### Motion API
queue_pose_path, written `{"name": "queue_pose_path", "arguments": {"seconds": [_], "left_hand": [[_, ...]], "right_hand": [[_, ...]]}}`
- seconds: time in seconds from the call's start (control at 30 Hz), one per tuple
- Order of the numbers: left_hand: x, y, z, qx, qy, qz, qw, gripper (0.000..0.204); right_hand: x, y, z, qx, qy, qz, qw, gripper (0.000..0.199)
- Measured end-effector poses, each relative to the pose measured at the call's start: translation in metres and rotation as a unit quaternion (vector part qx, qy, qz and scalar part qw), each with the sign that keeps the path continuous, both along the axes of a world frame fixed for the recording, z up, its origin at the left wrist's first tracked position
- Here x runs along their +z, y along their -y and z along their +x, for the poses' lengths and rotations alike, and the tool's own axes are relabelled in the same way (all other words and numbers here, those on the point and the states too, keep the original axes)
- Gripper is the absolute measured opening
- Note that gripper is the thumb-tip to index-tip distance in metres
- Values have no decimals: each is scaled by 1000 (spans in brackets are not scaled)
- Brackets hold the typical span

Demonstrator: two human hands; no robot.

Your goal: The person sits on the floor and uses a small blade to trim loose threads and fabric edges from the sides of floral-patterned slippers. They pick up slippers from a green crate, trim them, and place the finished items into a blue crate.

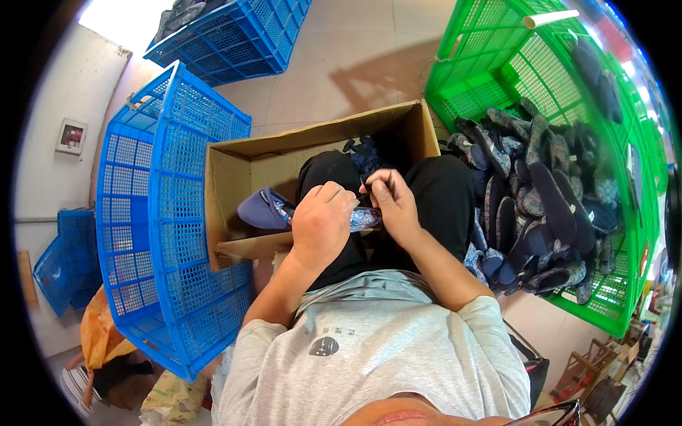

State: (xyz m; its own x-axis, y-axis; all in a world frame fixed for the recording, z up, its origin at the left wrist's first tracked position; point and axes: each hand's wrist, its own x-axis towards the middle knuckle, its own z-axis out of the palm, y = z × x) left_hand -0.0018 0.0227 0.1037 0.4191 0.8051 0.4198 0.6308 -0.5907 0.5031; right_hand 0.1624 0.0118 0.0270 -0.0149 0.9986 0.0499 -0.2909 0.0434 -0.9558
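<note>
A cloth shoe (264,210) with a blue-purple sole and a floral fabric upper lies sideways above my lap. My left hand (323,221) is closed around its middle, hiding much of the upper. Just right of it, my right hand (395,206) has its fingers pinched together at the shoe's floral end. Something thin and dark shows at those fingertips, too small to name. Beyond my knees, small dark blue pieces (364,155) lie in an open cardboard box (320,132).
To the right, a green plastic crate (515,74) holds a heap of floral and dark blue cloth shoes (550,206). A blue crate (202,206) stands on its side at the left. Another blue crate (238,39) with dark items sits farther off. Orange sacking (103,330) lies lower left.
</note>
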Motion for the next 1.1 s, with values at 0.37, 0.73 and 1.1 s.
{"name": "queue_pose_path", "arguments": {"seconds": [0.37,0.73,1.1], "left_hand": [[-4,-4,1,23,17,-23,999,3],[-9,-4,3,17,11,-12,1000,5],[-9,-7,5,20,16,-10,1000,3]], "right_hand": [[-5,-7,48,236,107,-11,966,29],[12,-15,45,246,210,26,946,23],[11,-15,42,225,176,31,958,15]]}}
